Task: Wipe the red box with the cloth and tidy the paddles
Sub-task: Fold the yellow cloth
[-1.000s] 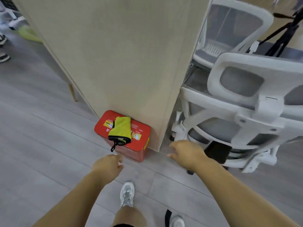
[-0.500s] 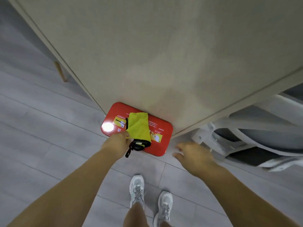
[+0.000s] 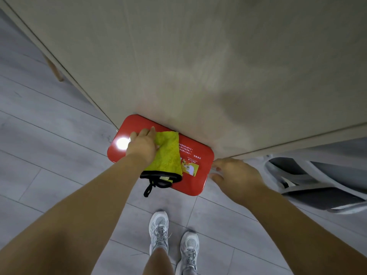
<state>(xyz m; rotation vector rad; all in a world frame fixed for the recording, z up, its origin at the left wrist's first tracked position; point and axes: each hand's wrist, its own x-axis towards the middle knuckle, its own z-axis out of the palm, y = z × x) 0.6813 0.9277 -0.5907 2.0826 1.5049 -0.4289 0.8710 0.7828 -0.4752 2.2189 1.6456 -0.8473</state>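
Observation:
A red box [image 3: 198,151] with rounded corners stands on the grey floor against a light wood panel. A yellow-green cloth [image 3: 170,155] with black trim and a black loop lies across the box's lid. My left hand [image 3: 142,144] lies on the lid over the cloth's left edge, fingers stretched toward the far side. My right hand [image 3: 236,175] hovers with spread fingers just off the box's right end, fingertips close to its corner. No paddles are in view.
The tall light wood panel [image 3: 198,66] fills the upper view, with a wooden leg [image 3: 56,73] at the left. A white and grey office chair [image 3: 317,181] lies close on the right. My two grey shoes [image 3: 158,231] stand just before the box.
I have leaned in closer over the box. My left hand slid forward onto the lid and the cloth's edge. My right hand came up beside the box's right end.

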